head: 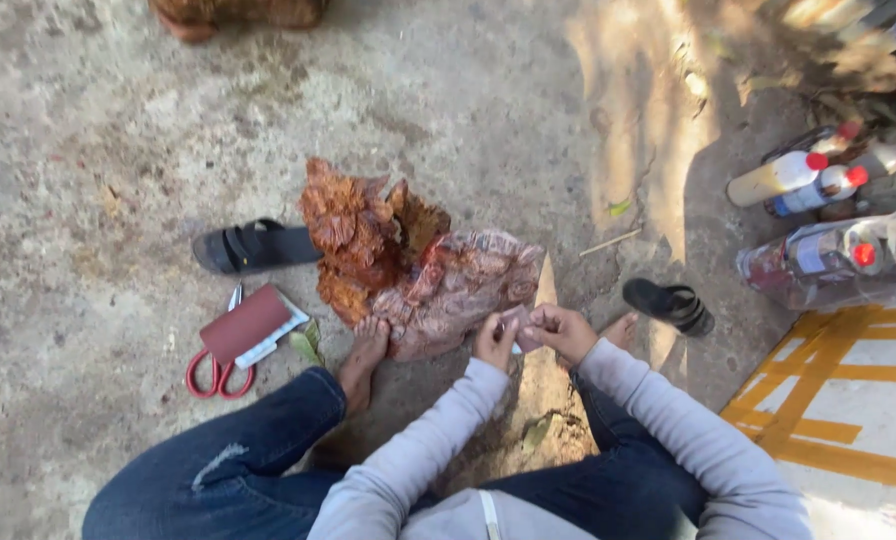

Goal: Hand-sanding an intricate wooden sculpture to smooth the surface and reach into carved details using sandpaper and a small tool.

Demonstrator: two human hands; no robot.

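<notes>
Hands [528, 335] pinch small sheet [520, 328] beside carved wood's [408, 265] edge.

The small pale piece [521, 328] pinched between the left hand [495, 340] and the right hand [562, 330] is mostly covered by the fingers, so its kind cannot be told; it may be a scrap of sandpaper. The scissors [220, 372] lie partly under the reddish-brown sheets [246, 324], blades nearly hidden. A brown object [236, 12] at the top edge is cut off. The bottles [818, 180] on the right are partly in shadow and run out of view. The left foot [366, 352] hides the lower edge of the carved wood piece [408, 262].
</notes>
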